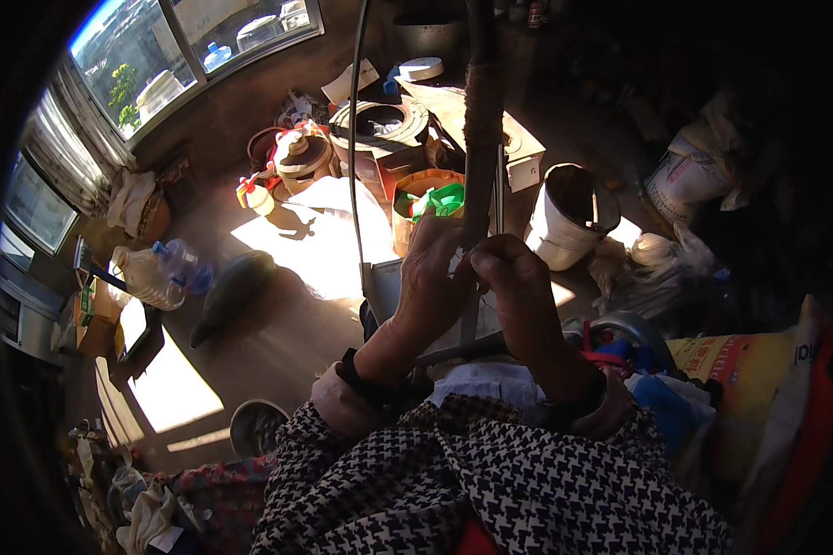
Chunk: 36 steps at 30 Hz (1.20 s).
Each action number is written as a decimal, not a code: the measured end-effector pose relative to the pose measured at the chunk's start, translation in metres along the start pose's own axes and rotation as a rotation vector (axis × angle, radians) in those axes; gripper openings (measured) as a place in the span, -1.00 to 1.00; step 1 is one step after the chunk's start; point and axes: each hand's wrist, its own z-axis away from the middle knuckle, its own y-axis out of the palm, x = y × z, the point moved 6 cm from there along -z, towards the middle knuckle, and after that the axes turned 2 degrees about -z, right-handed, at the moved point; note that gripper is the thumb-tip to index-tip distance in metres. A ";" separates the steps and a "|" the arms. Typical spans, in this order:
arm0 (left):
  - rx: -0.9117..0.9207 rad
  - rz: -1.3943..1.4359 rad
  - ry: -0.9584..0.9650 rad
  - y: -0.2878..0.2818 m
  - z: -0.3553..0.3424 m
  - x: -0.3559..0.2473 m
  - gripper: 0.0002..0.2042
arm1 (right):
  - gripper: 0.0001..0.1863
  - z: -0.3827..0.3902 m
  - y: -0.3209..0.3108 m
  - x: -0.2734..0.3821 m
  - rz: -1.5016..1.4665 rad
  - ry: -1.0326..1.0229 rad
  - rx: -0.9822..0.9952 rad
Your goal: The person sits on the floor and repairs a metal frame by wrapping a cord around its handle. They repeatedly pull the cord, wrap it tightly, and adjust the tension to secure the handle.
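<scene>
A dark upright pole [479, 176], with a band wrapped round its upper part, stands in front of me and passes behind my fingers. My left hand [428, 282] is closed against its left side. From the right, my right hand [520, 287] is closed in a pinch, its fingertips meeting those of the left. A small whitish scrap [455, 262] shows between the two hands; what exactly the fingers grip is hidden. Left of the pole runs a thin dark rod [354, 139], slightly bowed. Below my hands a dark bar [463, 350] crosses near my lap.
An orange-rimmed bin [404, 220] with green plastic stands ahead, near a stove-like box [379, 159]. To the right is a white bucket [565, 217]. A large dark green gourd [234, 294] and clear plastic jugs [157, 277] lie left. Printed sacks [736, 370] lie beside me.
</scene>
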 end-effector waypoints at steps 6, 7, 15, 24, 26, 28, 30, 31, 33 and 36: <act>0.197 0.094 0.168 -0.015 -0.005 0.003 -0.72 | -0.79 0.002 -0.014 -0.007 -0.569 0.292 0.327; 0.223 0.104 0.176 -0.018 -0.005 0.003 -0.70 | -0.80 0.000 -0.020 -0.005 -0.489 0.229 0.331; 0.368 0.187 0.005 -0.031 -0.012 0.018 -0.75 | -0.81 0.002 -0.016 -0.009 -0.774 0.487 0.619; 0.319 0.158 -0.149 -0.016 -0.010 0.030 -0.90 | -0.89 0.025 -0.018 0.005 -0.209 0.581 0.505; 0.340 0.223 -0.232 -0.012 -0.004 0.034 -0.88 | -0.88 0.028 -0.028 0.012 -0.095 0.605 0.441; 0.327 0.422 -0.293 -0.010 -0.001 0.037 -0.86 | -0.87 0.027 -0.033 0.017 0.009 0.583 0.444; 0.272 0.754 -0.327 -0.011 -0.002 0.040 -0.84 | -0.85 0.023 -0.038 0.022 0.124 0.518 0.498; 0.282 0.822 -0.342 -0.011 -0.003 0.041 -0.83 | -0.88 0.022 -0.041 0.024 0.140 0.480 0.483; 0.309 0.960 -0.369 -0.013 -0.006 0.043 -0.82 | -0.92 0.018 -0.051 0.027 0.211 0.436 0.427; 0.299 1.050 -0.440 -0.022 -0.012 0.045 -0.79 | -0.86 0.015 -0.068 0.037 0.292 0.437 0.388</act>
